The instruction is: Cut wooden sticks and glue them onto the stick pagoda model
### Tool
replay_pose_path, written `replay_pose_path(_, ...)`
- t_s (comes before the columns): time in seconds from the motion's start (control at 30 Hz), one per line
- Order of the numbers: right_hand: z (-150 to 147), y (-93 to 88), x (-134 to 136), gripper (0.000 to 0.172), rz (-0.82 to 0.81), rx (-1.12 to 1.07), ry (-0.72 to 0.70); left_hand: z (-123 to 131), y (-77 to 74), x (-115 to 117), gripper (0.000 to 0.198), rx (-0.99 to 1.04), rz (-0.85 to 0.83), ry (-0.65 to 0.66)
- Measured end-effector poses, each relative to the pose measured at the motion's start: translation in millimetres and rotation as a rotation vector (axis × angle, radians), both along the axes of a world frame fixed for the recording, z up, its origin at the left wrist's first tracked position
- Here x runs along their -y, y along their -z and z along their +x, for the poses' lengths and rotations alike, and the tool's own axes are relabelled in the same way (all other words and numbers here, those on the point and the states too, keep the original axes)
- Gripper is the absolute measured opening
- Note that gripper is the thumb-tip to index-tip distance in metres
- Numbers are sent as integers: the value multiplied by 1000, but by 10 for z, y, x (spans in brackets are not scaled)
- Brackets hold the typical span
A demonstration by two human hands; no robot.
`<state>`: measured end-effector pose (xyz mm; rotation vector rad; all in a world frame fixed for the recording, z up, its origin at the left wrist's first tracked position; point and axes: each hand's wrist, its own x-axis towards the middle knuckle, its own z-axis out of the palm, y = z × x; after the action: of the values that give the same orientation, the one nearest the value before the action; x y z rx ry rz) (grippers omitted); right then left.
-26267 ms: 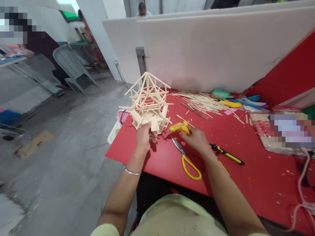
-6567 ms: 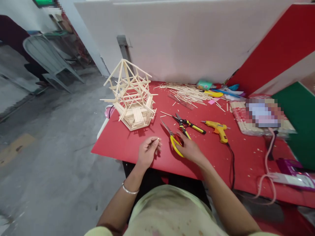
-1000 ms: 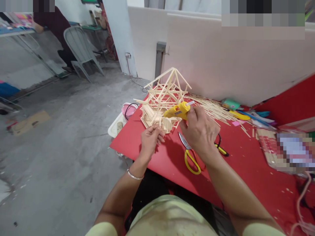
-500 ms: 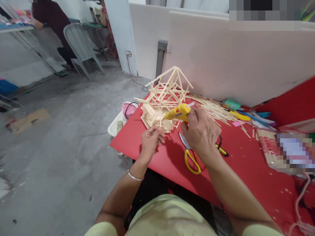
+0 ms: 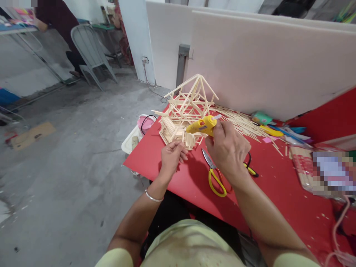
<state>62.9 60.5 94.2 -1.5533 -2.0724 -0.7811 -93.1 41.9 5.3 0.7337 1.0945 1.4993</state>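
The stick house (image 5: pixel 185 111) stood at the table (image 5: pixel 278 193) edge. The right hand (image 5: pixel 228 152), raised above the scissors (image 5: pixel 215 178), gripped the glue gun (image 5: pixel 200 126), which had lain on the table seconds earlier, nozzle at the house's base. The left hand (image 5: pixel 171 155) hovered just beside it, fingers pinched narrow on something too small to tell. A floor tub (image 5: pixel 130 142) held a pink object (image 5: pixel 144 124).

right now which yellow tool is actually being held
The yellow glue gun, gripped in the right hand, nozzle toward the stick house; the yellow-handled scissors lie on the table.
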Motion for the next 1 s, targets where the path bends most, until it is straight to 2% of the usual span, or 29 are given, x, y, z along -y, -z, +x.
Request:
replay_pose_path(0.7,-17,-10,-30,38,-15,-51,2,16,-42,-114,27,9,-33,8)
replay_pose_path(1.0,48,-2,27,38,11,-92,17,21,-123,-111,30,56,-67,40)
